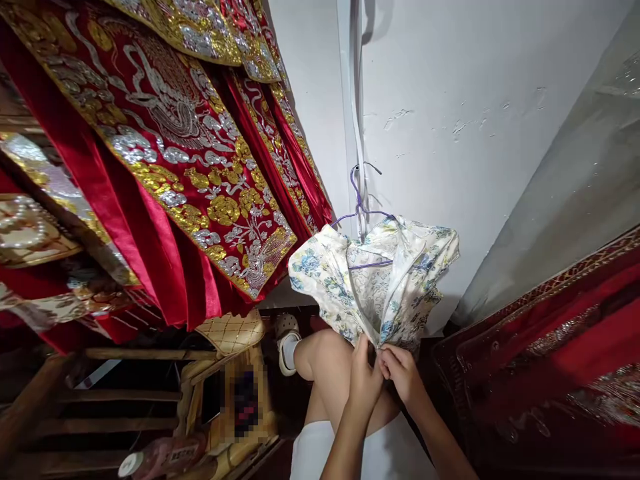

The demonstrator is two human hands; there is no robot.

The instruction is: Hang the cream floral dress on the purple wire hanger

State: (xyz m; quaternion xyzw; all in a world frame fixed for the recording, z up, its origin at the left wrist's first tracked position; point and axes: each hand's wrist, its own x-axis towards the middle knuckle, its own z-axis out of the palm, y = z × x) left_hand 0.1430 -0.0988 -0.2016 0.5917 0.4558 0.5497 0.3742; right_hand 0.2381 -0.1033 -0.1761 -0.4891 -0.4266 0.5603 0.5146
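A white floral blouse [320, 280] with blue flowers hangs on a purple hanger [358, 193], its neck spread into a deep V-shaped opening. At the lower point of that opening, my left hand [365, 370] has closed fingers on one edge of the blouse. Close beside it, my right hand [397, 367] pinches the other edge at the same spot. Both hands are over my lap, nearly touching. Whatever small fastener may be between the fingertips is too hidden to make out.
A white strap [357, 100] runs down the wall to the hanger. Red sequined cloth [200, 153] hangs on the left, above a bamboo rack [135, 395] with a capped bottle [163, 457]. Plastic-covered red fabric [550, 373] stands on the right.
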